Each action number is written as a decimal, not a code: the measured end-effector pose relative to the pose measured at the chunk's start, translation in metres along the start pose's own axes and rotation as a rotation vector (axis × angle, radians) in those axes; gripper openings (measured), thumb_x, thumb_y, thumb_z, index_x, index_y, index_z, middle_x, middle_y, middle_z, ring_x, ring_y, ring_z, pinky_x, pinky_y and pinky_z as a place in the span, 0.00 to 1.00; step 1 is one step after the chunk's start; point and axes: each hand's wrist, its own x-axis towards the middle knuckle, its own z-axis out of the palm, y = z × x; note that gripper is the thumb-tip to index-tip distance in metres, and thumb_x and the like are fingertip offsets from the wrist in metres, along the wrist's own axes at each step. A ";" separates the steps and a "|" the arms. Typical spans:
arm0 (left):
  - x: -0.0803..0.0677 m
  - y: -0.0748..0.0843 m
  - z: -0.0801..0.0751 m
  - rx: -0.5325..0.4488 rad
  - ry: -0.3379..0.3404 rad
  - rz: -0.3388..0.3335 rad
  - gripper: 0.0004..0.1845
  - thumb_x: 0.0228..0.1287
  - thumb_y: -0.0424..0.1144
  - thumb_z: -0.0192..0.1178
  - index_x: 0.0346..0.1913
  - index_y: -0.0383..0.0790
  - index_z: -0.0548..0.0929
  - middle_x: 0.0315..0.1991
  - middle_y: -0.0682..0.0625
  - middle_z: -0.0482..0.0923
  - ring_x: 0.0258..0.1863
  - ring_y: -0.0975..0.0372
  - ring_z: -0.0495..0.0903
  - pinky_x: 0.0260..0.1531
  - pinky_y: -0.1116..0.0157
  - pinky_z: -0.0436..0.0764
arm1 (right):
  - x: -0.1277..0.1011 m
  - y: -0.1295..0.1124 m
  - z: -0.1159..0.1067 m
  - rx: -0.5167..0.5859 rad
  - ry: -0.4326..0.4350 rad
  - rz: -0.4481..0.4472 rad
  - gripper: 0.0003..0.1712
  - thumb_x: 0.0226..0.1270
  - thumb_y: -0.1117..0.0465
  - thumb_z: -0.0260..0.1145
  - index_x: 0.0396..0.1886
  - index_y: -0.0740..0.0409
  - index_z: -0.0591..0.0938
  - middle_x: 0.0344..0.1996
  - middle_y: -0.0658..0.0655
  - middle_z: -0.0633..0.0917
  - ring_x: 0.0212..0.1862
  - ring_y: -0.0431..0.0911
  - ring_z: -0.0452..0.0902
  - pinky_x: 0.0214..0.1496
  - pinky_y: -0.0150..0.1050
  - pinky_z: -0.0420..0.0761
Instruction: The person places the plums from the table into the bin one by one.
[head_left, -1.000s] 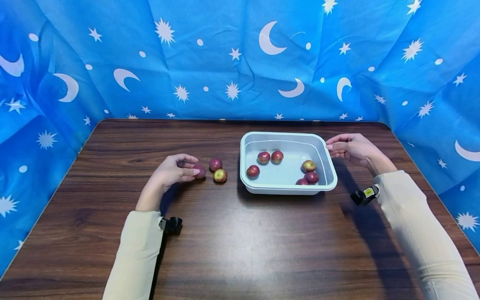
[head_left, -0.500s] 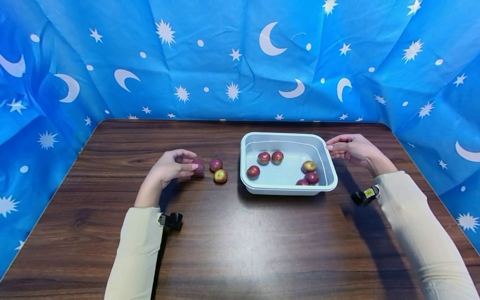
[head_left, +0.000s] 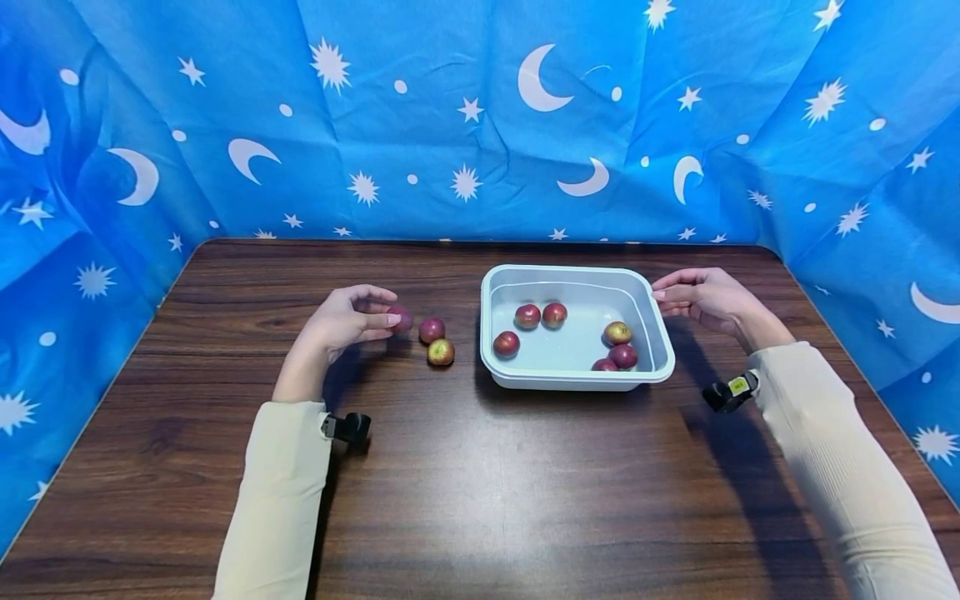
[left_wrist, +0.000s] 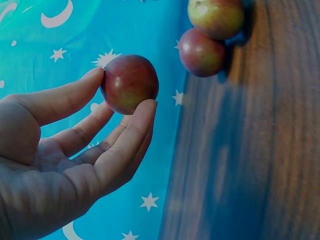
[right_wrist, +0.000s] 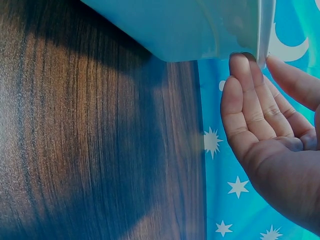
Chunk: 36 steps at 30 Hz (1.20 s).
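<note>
My left hand [head_left: 337, 323] pinches a dark red plum [left_wrist: 130, 84] between thumb and fingertips, held above the table. Just right of it, a red plum [head_left: 432, 330] and a yellow-green plum [head_left: 441, 352] sit side by side on the wood. A white plastic tub [head_left: 577, 382] stands right of centre, with several plums lying in it, among them a red one [head_left: 506, 343] at its left side and a yellowish one [head_left: 618, 332] at its right. At the tub's right end my right hand [head_left: 708, 300] grips the rim [right_wrist: 265, 35] between thumb and fingers.
The dark wooden table [head_left: 480, 483] ends at the back against a blue cloth [head_left: 450, 125] printed with stars and moons. Black wrist cameras sit on the left sleeve [head_left: 281, 475] and the right sleeve [head_left: 817, 433].
My left hand, with the plum in its fingers, has risen and moved slightly away from me. The right hand and the tub have stayed put.
</note>
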 end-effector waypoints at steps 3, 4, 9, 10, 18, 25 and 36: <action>0.001 0.005 0.002 -0.007 -0.005 0.001 0.24 0.61 0.27 0.56 0.60 0.26 0.64 0.49 0.36 0.66 0.38 0.59 0.77 0.50 0.54 0.74 | 0.000 0.000 -0.001 0.010 -0.012 0.000 0.04 0.63 0.67 0.61 0.36 0.59 0.82 0.30 0.53 0.83 0.31 0.45 0.80 0.37 0.35 0.82; 0.002 0.006 0.002 -0.008 -0.006 0.001 0.24 0.61 0.27 0.56 0.60 0.27 0.64 0.49 0.36 0.66 0.38 0.59 0.77 0.50 0.54 0.74 | 0.000 0.000 -0.001 0.006 -0.010 0.001 0.04 0.62 0.66 0.62 0.35 0.59 0.82 0.30 0.53 0.83 0.31 0.45 0.80 0.37 0.36 0.82; 0.005 0.012 0.004 -0.005 -0.011 0.000 0.23 0.62 0.27 0.56 0.59 0.28 0.65 0.50 0.35 0.66 0.38 0.58 0.77 0.51 0.53 0.73 | 0.001 0.000 0.000 -0.040 0.030 0.011 0.04 0.62 0.64 0.63 0.35 0.57 0.82 0.31 0.52 0.83 0.31 0.45 0.80 0.41 0.38 0.81; 0.005 0.013 0.004 -0.006 -0.012 -0.001 0.22 0.62 0.27 0.56 0.59 0.28 0.65 0.50 0.35 0.66 0.38 0.58 0.77 0.51 0.53 0.73 | 0.001 0.000 0.000 -0.046 0.034 0.012 0.04 0.62 0.64 0.63 0.36 0.57 0.82 0.31 0.52 0.83 0.31 0.45 0.80 0.41 0.39 0.81; 0.009 0.020 0.008 -0.003 -0.028 -0.002 0.23 0.62 0.28 0.57 0.59 0.30 0.66 0.52 0.36 0.66 0.41 0.57 0.77 0.52 0.53 0.72 | 0.000 0.000 0.000 -0.016 0.013 0.000 0.05 0.64 0.67 0.60 0.36 0.60 0.81 0.29 0.53 0.83 0.32 0.45 0.81 0.42 0.39 0.81; 0.013 0.028 0.009 0.008 -0.031 0.010 0.23 0.61 0.28 0.57 0.59 0.30 0.67 0.52 0.37 0.67 0.41 0.57 0.77 0.51 0.54 0.74 | 0.001 0.001 -0.001 0.000 0.015 -0.005 0.04 0.63 0.67 0.61 0.34 0.58 0.82 0.30 0.53 0.83 0.31 0.45 0.81 0.40 0.38 0.82; 0.017 0.041 0.013 0.018 -0.036 0.034 0.21 0.62 0.29 0.57 0.57 0.31 0.68 0.50 0.37 0.69 0.40 0.58 0.77 0.41 0.64 0.80 | 0.002 0.001 0.000 0.000 0.008 -0.009 0.05 0.64 0.67 0.60 0.34 0.59 0.82 0.29 0.54 0.83 0.31 0.45 0.81 0.41 0.39 0.81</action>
